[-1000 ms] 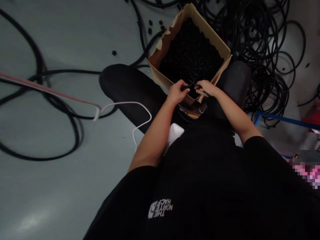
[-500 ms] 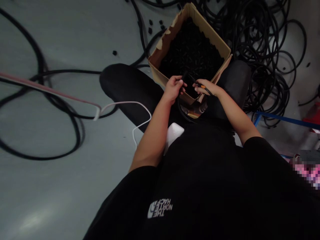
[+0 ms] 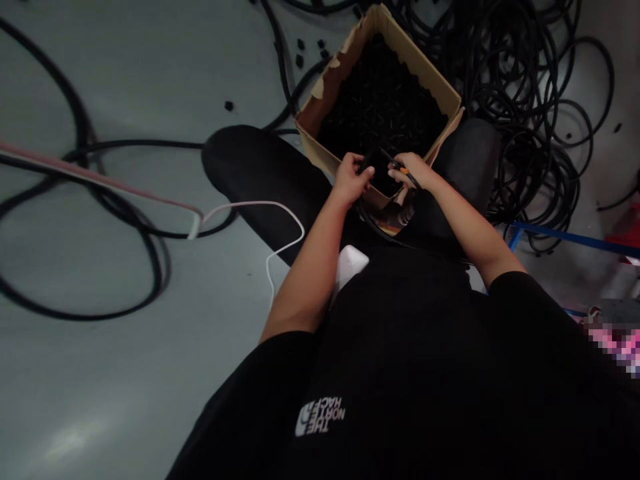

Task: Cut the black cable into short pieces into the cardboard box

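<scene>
My left hand [image 3: 354,179] is closed over the near edge of the box, thumb and fingers gripping a black cable [image 3: 367,161]. A length of that cable trails down below the hand toward my lap. In my right hand [image 3: 411,169] is a slim black-and-orange scissor-like cutting tool [image 3: 404,171], its dark tip pointing at the cable end. Whether its jaws are apart is too dark to tell. Beneath both hands stands a cardboard box [image 3: 316,137] between my knees, holding a heap of short black pieces [image 3: 385,93].
Tangled black cable [image 3: 505,73] lies in a pile to the right of the box, and loose loops [image 3: 150,267] spread over the floor at left. Small black bits [image 3: 229,105] dot the floor. A white device [image 3: 351,260] with a white cord [image 3: 270,250] rests at my lap; a blue frame [image 3: 560,237] is at right.
Both hands have shifted slightly: the left a little to the right, the right a little up. The cable in my left hand is tilted differently, its end lower.
</scene>
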Available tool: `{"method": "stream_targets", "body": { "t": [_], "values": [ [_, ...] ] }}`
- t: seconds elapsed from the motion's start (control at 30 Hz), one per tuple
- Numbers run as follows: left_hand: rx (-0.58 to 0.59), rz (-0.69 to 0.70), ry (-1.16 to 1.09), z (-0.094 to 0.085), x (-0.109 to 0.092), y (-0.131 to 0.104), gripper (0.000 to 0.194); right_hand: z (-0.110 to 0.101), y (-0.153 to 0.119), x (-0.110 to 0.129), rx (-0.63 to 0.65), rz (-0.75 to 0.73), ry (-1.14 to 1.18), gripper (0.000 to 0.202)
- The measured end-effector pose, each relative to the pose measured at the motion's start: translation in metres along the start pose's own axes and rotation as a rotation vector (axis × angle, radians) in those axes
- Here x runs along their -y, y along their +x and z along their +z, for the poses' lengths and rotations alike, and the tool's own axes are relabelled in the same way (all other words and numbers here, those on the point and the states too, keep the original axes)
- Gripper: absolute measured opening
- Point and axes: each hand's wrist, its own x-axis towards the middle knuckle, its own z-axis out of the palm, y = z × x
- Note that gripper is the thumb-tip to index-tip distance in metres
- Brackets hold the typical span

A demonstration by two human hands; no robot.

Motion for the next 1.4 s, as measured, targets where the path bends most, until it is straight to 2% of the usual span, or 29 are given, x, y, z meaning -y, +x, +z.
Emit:
{"method": "stream_targets", "body": {
  "t": [0.2, 0.33, 0.43, 0.53, 0.63, 0.73, 0.93, 1.1, 1.27, 1.4],
  "values": [
    [0.077, -0.006, 0.068, 0.000, 0.012, 0.003, 0.060, 0.002, -0.001, 0.000, 0.007, 0.017, 0.036, 0.021],
    [0.037, -0.090, -0.011, -0.001, 0.015, 0.006, 0.061, 0.002, 0.003, -0.005, -0.012, 0.035, 0.047, 0.021],
    [0.003, -0.153, -0.078, -0.002, 0.008, 0.007, 0.054, 0.003, 0.004, -0.006, 0.005, 0.033, 0.082, 0.023],
    [0.005, -0.162, -0.104, -0.002, -0.001, 0.004, 0.045, 0.005, 0.003, -0.006, 0.086, -0.001, 0.087, 0.029],
    [0.061, -0.155, -0.094, -0.001, -0.007, -0.001, 0.051, 0.007, 0.002, -0.003, 0.126, -0.016, 0.062, 0.027],
    [0.097, -0.152, -0.100, 0.002, -0.012, -0.004, 0.056, 0.006, 0.002, 0.000, 0.096, -0.034, -0.018, 0.020],
    [0.093, -0.147, -0.157, 0.002, -0.019, -0.007, 0.053, 0.005, 0.005, -0.001, -0.032, -0.087, -0.267, 0.014],
    [0.070, -0.199, -0.134, 0.001, -0.023, -0.009, 0.040, 0.005, 0.003, -0.005, -0.016, -0.062, -0.198, 0.008],
    [0.175, -0.266, -0.142, 0.001, -0.027, -0.012, 0.031, 0.000, 0.007, -0.004, -0.005, -0.080, -0.229, 0.021],
    [0.099, -0.262, -0.122, 0.001, -0.025, -0.009, 0.030, -0.004, 0.007, -0.004, 0.008, -0.105, -0.250, 0.014]
  ]
}}
